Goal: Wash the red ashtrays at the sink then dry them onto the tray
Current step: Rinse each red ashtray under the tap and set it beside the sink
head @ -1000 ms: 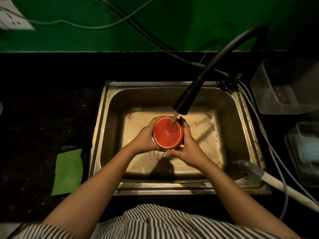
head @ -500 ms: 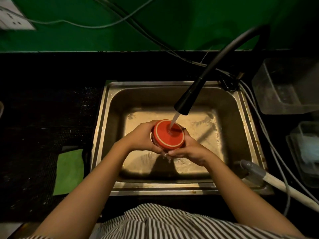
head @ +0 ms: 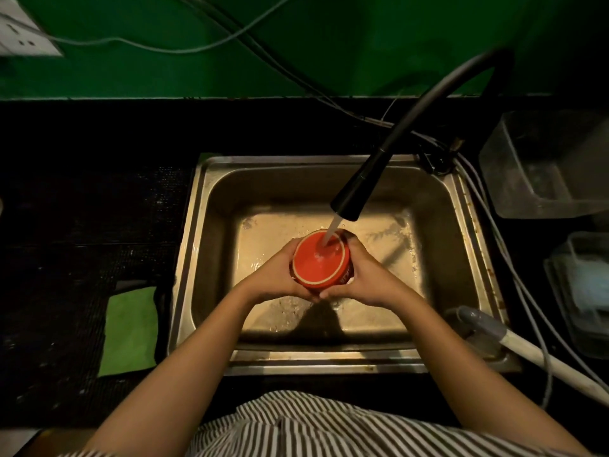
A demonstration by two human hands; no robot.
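Red ashtray point(head: 320, 261) being held over the middle of the steel sink point(head: 211, 225), base side turned up with a pale ring showing round its edge. Being gripped from both sides: left hand point(head: 275, 277) curled round its left wall, right hand point(head: 369, 275) curled round its right wall, fingers of both clamped on it and wrapping underneath, thumbs nearly meeting just below its near edge. Getting struck by a stream of water point(head: 331, 233) on the far part of its flat face, just beyond the right fingertips. Pouring from the black faucet head point(head: 351, 197) hanging slightly past and above the right hand's fingers. Splashing onto the wet sink floor beneath the wrists. Lying well left of the left hand's fingers, outside the sink on the dark counter: a green cloth point(head: 131, 331). Sitting well right of the right hand's fingers, also outside the sink: a clear plastic tub point(head: 543, 166). Resting near the right forearm at the sink's corner: a grey and white hose point(head: 487, 328).
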